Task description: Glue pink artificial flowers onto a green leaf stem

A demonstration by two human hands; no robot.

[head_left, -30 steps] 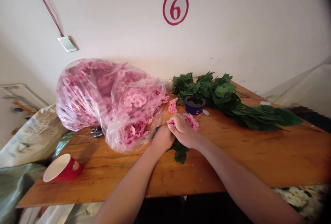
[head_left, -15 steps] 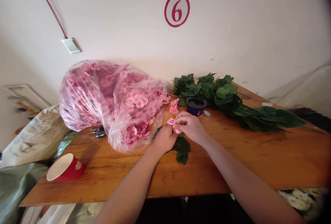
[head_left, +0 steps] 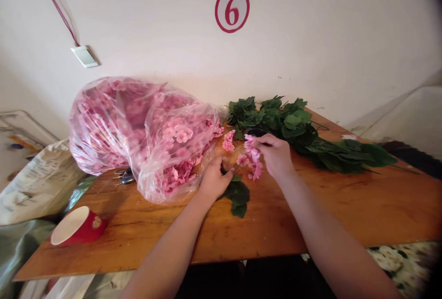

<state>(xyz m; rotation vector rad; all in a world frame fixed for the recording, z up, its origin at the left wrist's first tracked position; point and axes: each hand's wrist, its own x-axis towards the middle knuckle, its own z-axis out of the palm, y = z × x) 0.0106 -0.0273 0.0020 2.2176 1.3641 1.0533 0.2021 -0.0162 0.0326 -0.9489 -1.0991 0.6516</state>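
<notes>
My left hand (head_left: 214,178) is closed around a thin stem over the wooden table (head_left: 269,225). Dark green leaves (head_left: 236,196) hang below that hand, and pink artificial blossoms (head_left: 254,169) stick out to its right. With its fingertips my right hand (head_left: 277,155) pinches a pink artificial flower (head_left: 251,143) just above those blossoms. Whether the pinched flower is joined to the stem I cannot tell. Behind the right hand a small dark round pot (head_left: 257,131) is mostly hidden. One loose pink blossom cluster (head_left: 228,140) lies left of the pot.
To the left sits a big clear plastic bag (head_left: 138,124) full of pink flowers. Leafy green stems (head_left: 297,124) are piled along the back right. A red paper cup (head_left: 81,225) lies tipped at the left front, and dark-handled cutters (head_left: 127,177) rest beside the bag.
My right hand has moved right and up from the left hand with a pink flower in its fingers. More blossoms now show between the hands. The view has shifted slightly.
</notes>
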